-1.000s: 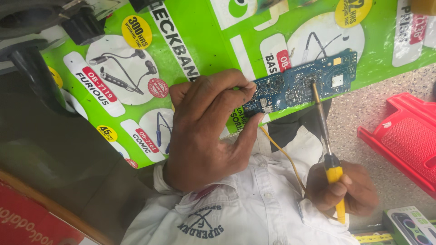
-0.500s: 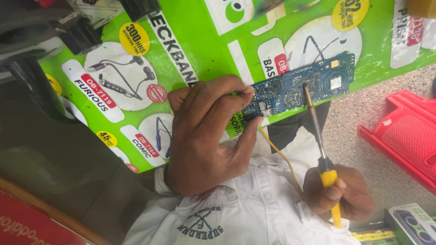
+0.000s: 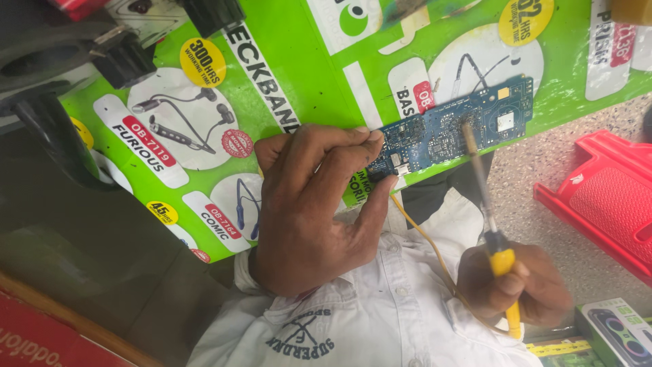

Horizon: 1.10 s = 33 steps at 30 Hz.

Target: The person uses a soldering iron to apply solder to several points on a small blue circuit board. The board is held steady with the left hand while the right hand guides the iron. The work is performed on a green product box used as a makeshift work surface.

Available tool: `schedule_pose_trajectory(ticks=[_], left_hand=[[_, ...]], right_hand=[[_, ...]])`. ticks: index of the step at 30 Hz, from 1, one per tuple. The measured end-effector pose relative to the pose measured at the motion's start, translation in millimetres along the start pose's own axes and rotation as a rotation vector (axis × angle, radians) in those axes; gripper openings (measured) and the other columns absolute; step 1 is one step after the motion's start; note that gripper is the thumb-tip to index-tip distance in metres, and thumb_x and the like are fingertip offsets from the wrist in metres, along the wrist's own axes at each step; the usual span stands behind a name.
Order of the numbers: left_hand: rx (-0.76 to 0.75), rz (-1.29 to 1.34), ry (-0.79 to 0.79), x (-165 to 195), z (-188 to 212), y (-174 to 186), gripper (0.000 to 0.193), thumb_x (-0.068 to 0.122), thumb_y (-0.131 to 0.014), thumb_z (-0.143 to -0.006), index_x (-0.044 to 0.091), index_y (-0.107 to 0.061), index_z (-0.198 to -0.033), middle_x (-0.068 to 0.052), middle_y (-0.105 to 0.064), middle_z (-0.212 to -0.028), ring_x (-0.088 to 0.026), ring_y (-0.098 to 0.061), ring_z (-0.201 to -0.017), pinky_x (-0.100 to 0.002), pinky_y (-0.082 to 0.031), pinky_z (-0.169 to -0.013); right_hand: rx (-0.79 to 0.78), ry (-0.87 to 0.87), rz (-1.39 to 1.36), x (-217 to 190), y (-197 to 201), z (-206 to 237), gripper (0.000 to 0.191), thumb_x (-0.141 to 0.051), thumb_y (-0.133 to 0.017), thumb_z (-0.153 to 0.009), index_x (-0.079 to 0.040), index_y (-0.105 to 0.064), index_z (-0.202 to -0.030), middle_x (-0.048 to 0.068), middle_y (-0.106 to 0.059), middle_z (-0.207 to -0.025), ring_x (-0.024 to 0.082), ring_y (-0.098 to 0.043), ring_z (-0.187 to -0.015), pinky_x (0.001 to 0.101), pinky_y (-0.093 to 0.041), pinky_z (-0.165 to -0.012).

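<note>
**Soldering iron tip on a blue circuit board**

The landmark here is the blue circuit board point(image 3: 451, 129), a long narrow strip lying slanted on a bright green printed poster point(image 3: 319, 88) that covers the table. The left hand point(image 3: 309, 204) clamps the board's lower-left end: its fingertips press on the top edge while the thumb comes up from below against the edge, so the board is pinched and held steady. To the right of and below the board, the right hand point(image 3: 516, 289) is closed around the yellow handle of a soldering iron point(image 3: 489, 217). The iron's thin metal shaft runs up from that fist, and its tip rests on or just over the board's middle, among the small components; whether it truly touches cannot be told. The two hands are well apart, one at the board's end, the other below its middle.

A thin yellow wire point(image 3: 424, 238) leaves the board's lower-left end near the thumb and trails down across the person's white shirt point(image 3: 380, 319) toward the right hand. Whether its end is already fixed to the board is hidden by the thumb.

Judging by this, the work on the board is under way rather than finished: the board is gripped, the iron is at a spot in its middle, and nothing shows which joints are done.

Right of the board, a red plastic case point(image 3: 604, 197) lies on a speckled surface; below that, at the frame's corner, is a small printed box point(image 3: 618, 333).
</note>
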<state>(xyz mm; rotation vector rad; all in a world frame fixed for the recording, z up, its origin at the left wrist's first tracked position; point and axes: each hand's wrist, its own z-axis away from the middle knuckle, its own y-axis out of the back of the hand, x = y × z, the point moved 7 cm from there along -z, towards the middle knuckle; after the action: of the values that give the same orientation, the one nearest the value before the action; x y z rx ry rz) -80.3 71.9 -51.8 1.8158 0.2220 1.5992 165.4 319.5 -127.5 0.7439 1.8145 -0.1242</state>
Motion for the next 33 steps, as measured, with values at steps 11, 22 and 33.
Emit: schedule_pose_trajectory(ticks=[11,22,33], left_hand=[[-0.008,-0.007,-0.001,0,0,0,0.044,0.012,-0.086,-0.09,0.007,-0.063,-0.128,-0.004,-0.063,-0.121,-0.017,-0.063,-0.113,-0.036,-0.035,-0.1],[-0.003,-0.008,-0.001,0,1,0,0.044,0.012,-0.086,-0.091,0.006,-0.063,-0.128,-0.004,-0.063,-0.121,-0.017,-0.063,-0.113,-0.037,-0.035,-0.099],[-0.006,-0.006,0.005,1,1,0,0.044,0.012,-0.086,-0.09,0.007,-0.063,-0.127,-0.004,-0.064,-0.12,-0.016,-0.063,-0.112,-0.037,-0.035,-0.099]], right_hand=[[0.083,-0.107,0.059,10,18,18,0.023,-0.004,-0.065,-0.105,0.008,-0.046,-0.101,0.015,-0.062,-0.091,0.016,-0.058,-0.073,0.0219,-0.041,-0.068],[0.029,-0.093,-0.071,15,19,16,0.026,-0.015,-0.062,-0.106,0.008,-0.051,-0.112,0.019,-0.07,-0.091,0.019,-0.062,-0.058,0.0264,-0.046,-0.05],[-0.208,-0.876,-0.529,22,-14,-31,0.04,-0.023,-0.062,-0.106,0.016,-0.057,-0.103,0.021,-0.067,-0.075,0.018,-0.064,-0.061,0.0245,-0.047,-0.053]])
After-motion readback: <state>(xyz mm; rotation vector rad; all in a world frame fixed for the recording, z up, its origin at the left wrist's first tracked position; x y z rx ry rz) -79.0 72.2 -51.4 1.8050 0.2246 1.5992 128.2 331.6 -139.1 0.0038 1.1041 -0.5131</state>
